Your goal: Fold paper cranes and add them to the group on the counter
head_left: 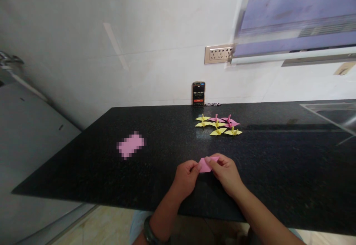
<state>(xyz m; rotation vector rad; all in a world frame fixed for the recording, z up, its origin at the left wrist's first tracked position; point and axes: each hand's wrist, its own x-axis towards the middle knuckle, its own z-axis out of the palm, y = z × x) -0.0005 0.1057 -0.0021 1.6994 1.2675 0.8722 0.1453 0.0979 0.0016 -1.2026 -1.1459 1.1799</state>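
Note:
Between my two hands is a small folded piece of pink paper (205, 166), held over the front part of the dark countertop. My left hand (187, 178) pinches its left edge between thumb and fingers. The right side is gripped by my right hand (226, 172), with the thumb lying across the top face. Behind my hands stands a group of several folded paper cranes, some yellow like this front crane (218, 131), some pink like this one (229, 119). Farther left on the counter lies a pink patch (130, 145), blurred into blocks, so its details cannot be made out.
A phone (198, 93) showing a running timer leans upright against the white wall, beside a small patterned strip (213, 104). The black speckled countertop (91, 171) has a sink edge (328, 109) at far right. A socket panel (219, 54) is on the wall.

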